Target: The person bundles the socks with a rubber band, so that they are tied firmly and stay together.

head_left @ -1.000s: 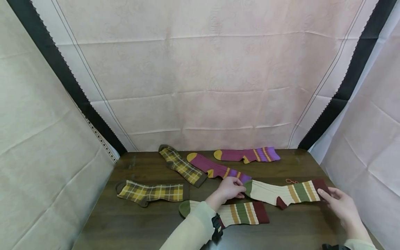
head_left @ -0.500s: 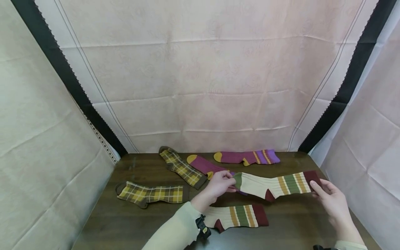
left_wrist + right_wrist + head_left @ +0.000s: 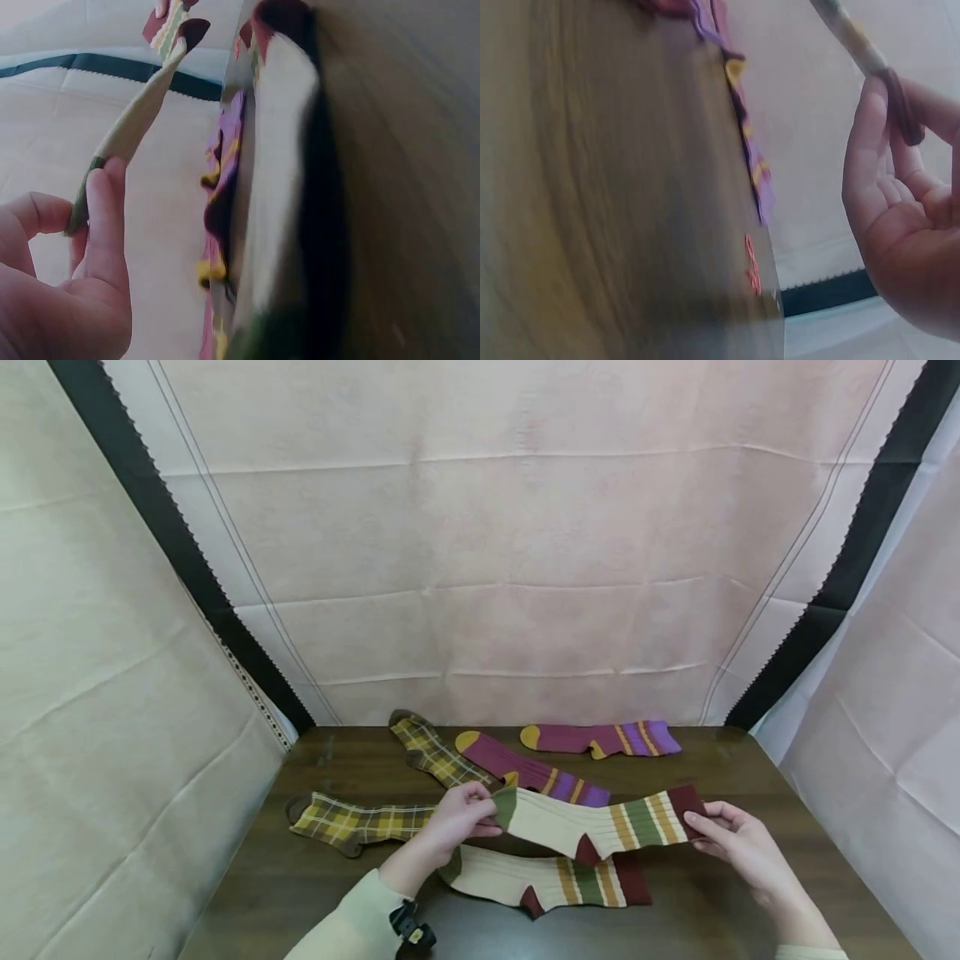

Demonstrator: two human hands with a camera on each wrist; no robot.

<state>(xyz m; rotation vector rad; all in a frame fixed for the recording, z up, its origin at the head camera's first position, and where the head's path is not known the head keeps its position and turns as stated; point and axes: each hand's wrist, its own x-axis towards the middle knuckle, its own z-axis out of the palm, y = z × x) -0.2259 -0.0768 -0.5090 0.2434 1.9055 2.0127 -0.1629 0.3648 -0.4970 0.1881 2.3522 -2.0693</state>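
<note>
Over the bench (image 3: 712, 931), pinching cream striped sock (image 3: 566, 822) by toe (left hand (image 3: 457, 818)) and cuff (right hand (image 3: 738, 843)), near its lookalike (image 3: 495, 878), probably risking a fold from releasing one end early.

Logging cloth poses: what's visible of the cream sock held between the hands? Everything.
The cream sock looks like soft ribbed knit, with a green toe, maroon heel and cuff, and ochre and green bands near the cuff. Held off the table, it extends sideways, heel on the near side. The left grip pinches the toe, the right grip the cuff. In the head view it partly overlaps a similar sock.
</note>
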